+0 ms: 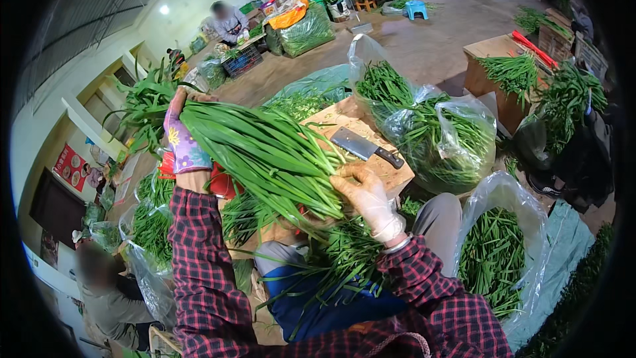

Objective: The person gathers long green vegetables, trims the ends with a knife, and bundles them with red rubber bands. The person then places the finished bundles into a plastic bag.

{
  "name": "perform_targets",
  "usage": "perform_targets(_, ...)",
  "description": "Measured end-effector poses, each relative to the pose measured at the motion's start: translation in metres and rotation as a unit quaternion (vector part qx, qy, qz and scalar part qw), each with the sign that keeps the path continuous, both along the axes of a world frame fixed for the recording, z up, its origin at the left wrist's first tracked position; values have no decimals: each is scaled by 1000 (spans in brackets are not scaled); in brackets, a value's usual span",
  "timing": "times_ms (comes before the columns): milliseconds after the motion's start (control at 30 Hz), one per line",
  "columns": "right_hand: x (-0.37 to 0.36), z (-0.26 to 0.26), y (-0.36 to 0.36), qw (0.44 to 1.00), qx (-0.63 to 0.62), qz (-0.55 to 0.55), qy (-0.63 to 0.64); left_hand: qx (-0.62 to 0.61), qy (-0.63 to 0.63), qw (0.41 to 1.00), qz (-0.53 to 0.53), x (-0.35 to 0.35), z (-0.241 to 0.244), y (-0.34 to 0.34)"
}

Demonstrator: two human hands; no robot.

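A large bunch of long green leafy stalks (258, 149), perhaps garlic chives, lies slanted across the view. My left hand (186, 129), in a purple flowered glove with bare-looking stained fingers, grips its leafy end. At the pale cut ends, my right hand (365, 196), in a thin whitish glove, pinches some stalks between thumb and fingers. Beyond it a cleaver (365, 146) with a dark handle rests on a wooden board (343, 114) strewn with trimmings. More loose greens (348, 248) hang over my lap, on a blue cloth (293, 303).
Plastic bags of greens stand beyond the board (447, 134), at my right (492, 258) and at my left (154, 223). A wooden box (477, 74) holding greens is at the back right. A person (109, 298) sits at the lower left; others sit farther off. A blue stool (416, 9) stands behind.
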State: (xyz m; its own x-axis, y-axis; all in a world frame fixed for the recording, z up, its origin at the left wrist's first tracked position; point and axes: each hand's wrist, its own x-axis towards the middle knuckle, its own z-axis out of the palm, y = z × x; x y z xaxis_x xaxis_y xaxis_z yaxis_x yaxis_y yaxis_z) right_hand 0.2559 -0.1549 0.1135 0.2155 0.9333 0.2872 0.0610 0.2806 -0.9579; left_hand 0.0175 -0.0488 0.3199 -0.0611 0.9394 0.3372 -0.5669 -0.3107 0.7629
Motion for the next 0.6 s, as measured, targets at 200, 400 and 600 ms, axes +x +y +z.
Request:
perform_targets(200, -10, -3, -3, 949, 97, -114, -276, 6, -40, 998, -45, 14, -1, -19)
perform_targets(400, 6, -36, -24, 911, 69, -120, -389, -30, -13, 999, -4, -2, -7, -14)
perform_targets(600, 21, -79, -63, 977, -37, -55, -202, -5, -70, 997, -26, -28, -15, 0)
